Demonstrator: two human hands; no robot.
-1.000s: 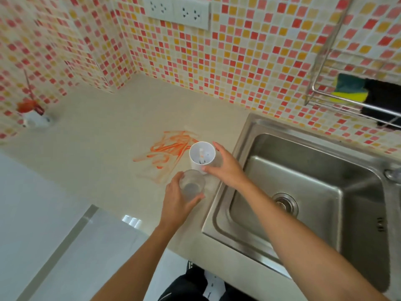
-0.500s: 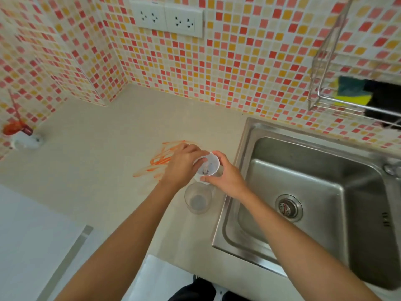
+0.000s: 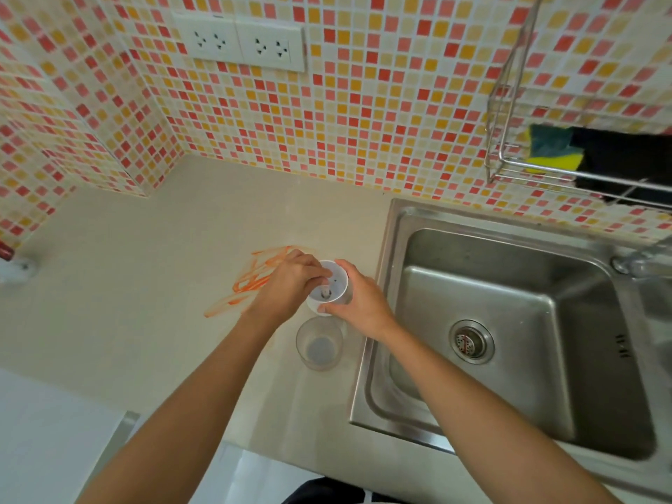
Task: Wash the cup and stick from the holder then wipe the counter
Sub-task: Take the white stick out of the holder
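Note:
A white cylindrical holder (image 3: 336, 285) stands on the beige counter (image 3: 145, 321) just left of the sink. My right hand (image 3: 358, 301) grips its right side. The fingers of my left hand (image 3: 287, 285) reach down into the holder's mouth; whether they pinch the stick inside is hidden. A clear plastic cup (image 3: 320, 343) stands upright on the counter just in front of the holder, with neither hand on it. Orange smears (image 3: 251, 281) streak the counter to the left of my left hand.
A steel sink (image 3: 509, 332) with a drain lies to the right, a tap (image 3: 640, 263) at its far right edge. A wire rack (image 3: 567, 172) on the tiled wall holds a sponge (image 3: 552, 150) and a dark cloth. A small white object (image 3: 16, 267) sits at far left.
My left hand set the clear cup down on the counter, then moved up to the white holder and put its fingers inside. My right hand stayed on the holder.

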